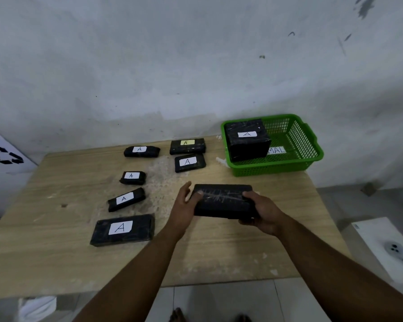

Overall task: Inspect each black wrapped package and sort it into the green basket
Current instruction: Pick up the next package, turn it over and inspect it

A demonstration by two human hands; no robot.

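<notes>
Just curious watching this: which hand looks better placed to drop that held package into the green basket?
Probably the right hand: it grips the black wrapped package on the side nearer the green plastic basket.

Dim, flat indoor light, soft shadows; wide-angle distortion bends the wooden table point(56, 263) edges, with mild blur toward the corners.

1. A single head-worn camera looks forward and down from above the near edge of the wooden table point(56, 263).
2. It faces the pale wall point(172, 66) behind the table.
3. Wide-angle, it sits close: both forearms reach in from the bottom edge.
</notes>
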